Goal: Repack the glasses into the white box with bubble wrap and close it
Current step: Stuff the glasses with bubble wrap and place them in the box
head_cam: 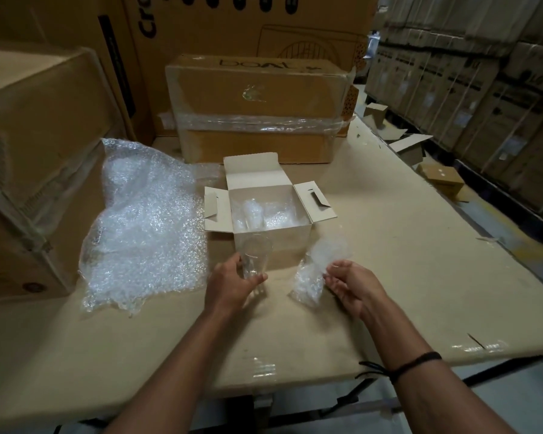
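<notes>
The white box point(273, 242) stands open in the middle of the cardboard-covered table, its flaps spread out. Bubble-wrapped glasses point(253, 214) show inside it. My left hand point(232, 283) grips a clear bare glass point(257, 256) upright, just in front of the box. My right hand point(350, 285) pinches a small piece of bubble wrap point(318, 270) to the right of the glass.
A big loose sheet of bubble wrap point(145, 227) lies left of the box. A taped brown carton point(257, 108) sits behind it, and a large carton point(35, 158) stands at the left. Stacked boxes point(467, 83) line the right aisle, with small cartons point(442, 180) on the floor.
</notes>
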Motion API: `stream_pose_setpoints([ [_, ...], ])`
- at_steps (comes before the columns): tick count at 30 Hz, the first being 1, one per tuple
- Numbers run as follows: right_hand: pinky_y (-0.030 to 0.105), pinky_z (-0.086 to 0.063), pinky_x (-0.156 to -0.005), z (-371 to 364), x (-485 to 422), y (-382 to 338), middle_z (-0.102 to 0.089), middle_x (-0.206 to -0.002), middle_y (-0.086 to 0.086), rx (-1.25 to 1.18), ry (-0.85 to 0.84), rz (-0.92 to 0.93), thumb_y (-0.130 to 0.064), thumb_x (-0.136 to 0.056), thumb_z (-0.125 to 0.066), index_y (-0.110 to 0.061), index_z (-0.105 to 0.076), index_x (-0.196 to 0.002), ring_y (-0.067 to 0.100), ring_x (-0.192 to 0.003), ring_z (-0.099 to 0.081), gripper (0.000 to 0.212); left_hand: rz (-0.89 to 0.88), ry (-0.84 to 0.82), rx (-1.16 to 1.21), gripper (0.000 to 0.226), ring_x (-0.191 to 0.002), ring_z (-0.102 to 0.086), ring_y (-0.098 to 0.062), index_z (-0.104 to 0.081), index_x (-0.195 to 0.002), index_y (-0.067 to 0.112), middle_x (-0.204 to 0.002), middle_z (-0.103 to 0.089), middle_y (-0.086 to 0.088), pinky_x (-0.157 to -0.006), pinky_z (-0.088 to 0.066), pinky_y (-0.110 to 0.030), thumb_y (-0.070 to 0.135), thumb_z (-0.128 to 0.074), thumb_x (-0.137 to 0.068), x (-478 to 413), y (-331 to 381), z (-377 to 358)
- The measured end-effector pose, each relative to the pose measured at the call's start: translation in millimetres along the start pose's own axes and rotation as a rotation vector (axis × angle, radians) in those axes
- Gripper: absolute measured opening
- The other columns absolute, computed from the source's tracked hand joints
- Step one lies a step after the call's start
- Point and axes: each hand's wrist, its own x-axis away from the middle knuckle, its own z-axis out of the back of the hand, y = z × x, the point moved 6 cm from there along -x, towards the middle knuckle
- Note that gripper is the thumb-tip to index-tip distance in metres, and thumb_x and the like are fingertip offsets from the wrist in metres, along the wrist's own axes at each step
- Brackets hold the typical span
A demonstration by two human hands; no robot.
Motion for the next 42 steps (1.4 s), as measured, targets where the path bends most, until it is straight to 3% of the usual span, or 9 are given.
stream_pose_setpoints([
  [9, 0.025, -0.059, -0.067, -99, 38, -27, -0.065, -0.089, 0.017, -0.273, -0.309, 0.091, 0.016, -0.089, -0.049, 0.006, -0.057, -0.089, 0.023, -0.083, -0.066, 0.012, -0.055, -0.061, 0.098, 0.043, -0.068, -0.061, 0.000, -0.068, -0.105, 0.027, -0.087, -0.071, 0.005, -0.060, -0.045, -0.018, 0.038, -0.085, -0.067, 11, -6, 11],
  [14, 0.024, -0.049, -0.058, -123, 41, -20, -0.065, -0.067, 0.001, 0.539, -0.170, 0.515, 0.008, -0.080, -0.066, -0.001, -0.067, -0.081, 0.014, -0.062, -0.060, 0.008, -0.081, -0.053, 0.113, 0.047, -0.070, -0.062, -0.012, -0.068, -0.104, 0.026, -0.084, -0.070, 0.004, -0.063, -0.049, -0.027, 0.043, -0.085, -0.063, 9, -9, 13],
  [18, 0.027, -0.050, -0.075, -139, 48, -22, -0.072, -0.094, -0.007, 1.241, -0.017, 0.906, -0.017, -0.085, -0.069, -0.020, -0.074, -0.097, 0.014, -0.084, -0.062, 0.014, -0.096, -0.042, 0.119, 0.040, -0.072, -0.063, -0.014, -0.068, -0.096, 0.021, -0.083, -0.071, 0.004, -0.066, -0.051, -0.029, 0.034, -0.087, -0.063, 6, -12, 12],
  [21, 0.035, -0.048, -0.077, -157, 56, -12, -0.070, -0.114, -0.010, 1.665, -0.197, 1.120, -0.009, -0.084, -0.056, -0.026, -0.073, -0.107, 0.024, -0.090, -0.056, 0.033, -0.072, -0.034, 0.094, 0.045, -0.083, -0.062, -0.023, -0.071, -0.098, 0.014, -0.092, -0.070, -0.002, -0.080, -0.051, -0.038, 0.037, -0.087, -0.063, 5, -14, 9],
  [26, 0.032, -0.045, -0.080, -160, 50, -2, -0.066, -0.118, 0.003, 1.979, -0.364, 0.845, -0.004, -0.079, -0.047, -0.029, -0.062, -0.125, 0.026, -0.109, -0.053, 0.054, -0.018, -0.036, 0.088, 0.032, -0.082, -0.063, -0.032, -0.066, -0.078, 0.021, -0.081, -0.070, -0.007, -0.076, -0.048, -0.037, 0.035, -0.089, -0.060, 4, -15, 9],
  [29, 0.037, -0.051, -0.088, -162, 47, 8, -0.064, -0.116, 0.011, 2.075, -0.463, 0.624, -0.002, -0.083, -0.046, -0.018, -0.061, -0.123, 0.029, -0.110, -0.058, 0.045, -0.038, -0.037, 0.090, 0.044, -0.074, -0.061, -0.027, -0.045, -0.063, 0.036, -0.063, -0.055, 0.011, -0.068, -0.041, -0.033, 0.039, -0.089, -0.057, 4, -14, 11],
  [35, 0.037, -0.048, -0.075, -171, 73, -21, -0.068, -0.114, -0.010, 1.675, -0.506, 1.095, -0.003, -0.071, -0.048, -0.031, -0.066, -0.116, 0.023, -0.095, -0.052, 0.056, -0.039, -0.033, 0.075, 0.038, -0.074, -0.062, -0.025, -0.052, -0.073, 0.030, -0.065, -0.055, 0.011, -0.063, -0.038, -0.028, 0.040, -0.087, -0.062, 3, -12, 12],
  [38, 0.028, -0.032, -0.070, -167, 80, -6, -0.065, -0.117, -0.018, 1.808, -0.676, 1.075, -0.009, -0.074, -0.052, -0.035, -0.063, -0.120, 0.016, -0.090, -0.038, 0.055, -0.048, -0.026, 0.091, 0.058, -0.081, -0.065, -0.016, -0.068, -0.104, 0.026, -0.087, -0.070, 0.006, -0.070, -0.050, -0.030, 0.060, -0.076, -0.059, 4, -14, 11],
  [42, 0.026, -0.027, -0.072, -165, 68, -10, -0.066, -0.110, -0.009, 1.930, -0.570, 1.006, 0.001, -0.076, -0.049, -0.036, -0.056, -0.131, 0.016, -0.095, -0.036, 0.067, -0.011, -0.015, 0.118, 0.061, -0.078, -0.062, -0.017, -0.066, -0.105, 0.036, -0.082, -0.068, 0.006, -0.072, -0.053, -0.042, 0.067, -0.071, -0.052, 5, -17, 9],
])
